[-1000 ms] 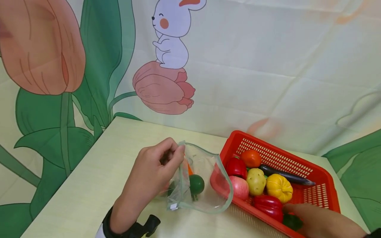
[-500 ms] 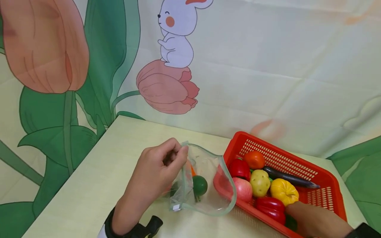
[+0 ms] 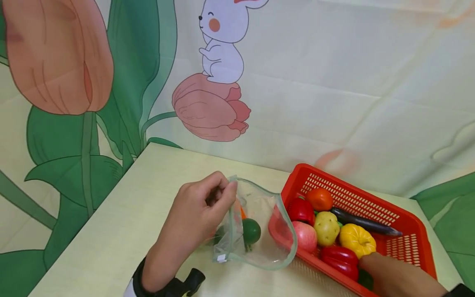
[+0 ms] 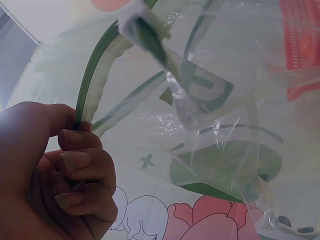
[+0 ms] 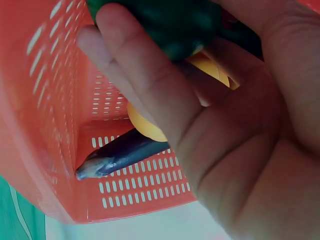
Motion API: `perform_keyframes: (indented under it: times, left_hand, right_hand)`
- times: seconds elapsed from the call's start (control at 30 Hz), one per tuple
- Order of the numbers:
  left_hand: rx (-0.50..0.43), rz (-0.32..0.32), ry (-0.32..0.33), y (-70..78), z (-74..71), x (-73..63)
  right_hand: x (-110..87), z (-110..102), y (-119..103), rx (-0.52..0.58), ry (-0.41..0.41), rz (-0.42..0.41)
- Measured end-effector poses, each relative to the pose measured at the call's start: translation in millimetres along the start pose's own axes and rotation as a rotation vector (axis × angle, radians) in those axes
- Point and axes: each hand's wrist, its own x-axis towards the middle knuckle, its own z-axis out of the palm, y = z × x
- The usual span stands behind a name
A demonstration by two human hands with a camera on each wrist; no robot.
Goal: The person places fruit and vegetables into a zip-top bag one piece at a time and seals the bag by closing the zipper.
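Note:
My left hand (image 3: pixel 194 214) pinches the rim of a clear zip bag (image 3: pixel 272 249) between thumb and fingers, and the bag's mouth gapes toward the basket. Through the film show a round dark green item (image 3: pixel 251 231) and something orange (image 3: pixel 243 213). In the left wrist view the fingers curl at the bag's green zip edge (image 4: pixel 90 75). My right hand (image 3: pixel 397 272) reaches into the red basket (image 3: pixel 426 251). Its fingers curl about a rounded, glossy dark green vegetable (image 5: pixel 170 25), partly hidden by the hand, beside a red bell pepper (image 3: pixel 339 262).
Also in the basket lie a yellow pumpkin (image 3: pixel 357 240), a potato (image 3: pixel 326 228), a pink apple (image 3: pixel 305 236), a tomato (image 3: pixel 320 199), another red pepper (image 3: pixel 301 210) and an eggplant (image 3: pixel 365 221). A printed cloth (image 3: pixel 315 82) hangs behind the pale table (image 3: pixel 148 185).
The right hand has shifted slightly in the basket and now covers more of the dark green vegetable. The left hand keeps its hold on the bag; the head view has shifted slightly.

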Motion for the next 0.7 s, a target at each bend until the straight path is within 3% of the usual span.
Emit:
perform_keyframes:
  times: [0.47,0.63,0.7]
  left_hand:
    - [0.000,-0.001,0.006,1.0,0.5,1.4]
    - [0.000,-0.019,0.000,1.0,1.7,0.6]
    - [-0.001,-0.017,0.002,0.9,2.4,0.5]
  right_hand:
    - [3.5,-5,5,0.067,-0.006,0.022]
    - [-1.5,-12,1,0.178,-0.049,0.059]
    - [-0.2,-20,1,0.195,-0.054,0.020]
